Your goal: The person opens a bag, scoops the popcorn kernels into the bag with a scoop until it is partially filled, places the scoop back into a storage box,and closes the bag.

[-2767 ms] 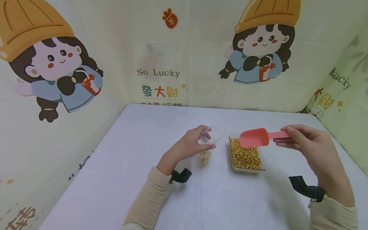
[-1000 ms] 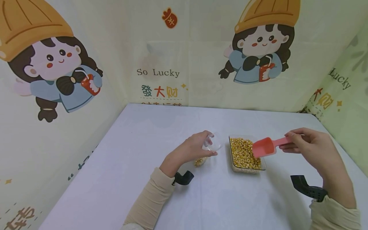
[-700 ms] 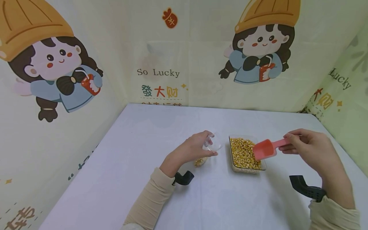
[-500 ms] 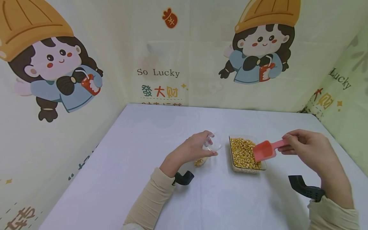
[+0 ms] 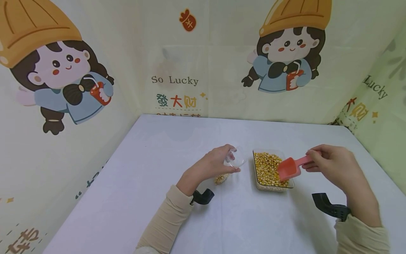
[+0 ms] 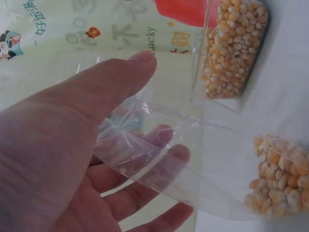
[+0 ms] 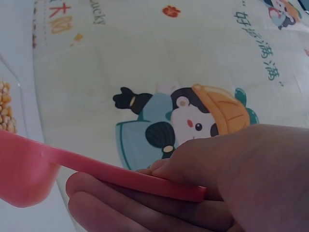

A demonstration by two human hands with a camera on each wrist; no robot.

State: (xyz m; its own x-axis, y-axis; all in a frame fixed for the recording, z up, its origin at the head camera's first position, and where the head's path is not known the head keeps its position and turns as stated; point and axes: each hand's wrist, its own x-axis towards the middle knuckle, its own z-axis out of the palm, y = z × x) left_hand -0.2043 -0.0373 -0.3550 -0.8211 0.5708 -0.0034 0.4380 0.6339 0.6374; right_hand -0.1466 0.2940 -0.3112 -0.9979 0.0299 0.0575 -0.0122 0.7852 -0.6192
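My left hand [image 5: 209, 163] holds a clear plastic bag [image 6: 207, 150] near its mouth, the thumb on one side and the fingers on the other. Corn kernels [image 6: 280, 181] lie in the bag's bottom, which hangs low, partly hidden behind the hand in the head view. To the right, a clear rectangular container [image 5: 269, 189] stands full of yellow corn kernels [image 5: 266, 169]. My right hand [image 5: 333, 167] pinches the handle of a pink scoop [image 5: 288, 170] between thumb and fingers. The scoop's tilted bowl is at the container's right front part, its front edge against the kernels.
A white-covered table [image 5: 158, 148] lies beneath everything. Printed cloth walls [image 5: 228, 63] with cartoon figures rise behind it and at both sides. A black wrist mount [image 5: 203, 197] sits at the left wrist, another black mount [image 5: 331, 208] at the right.
The scoop has come down from above the container to its right front part, its bowl tilting, and lately shifted slightly left. The left hand with the bag moved slightly right and nearer, then stayed still.
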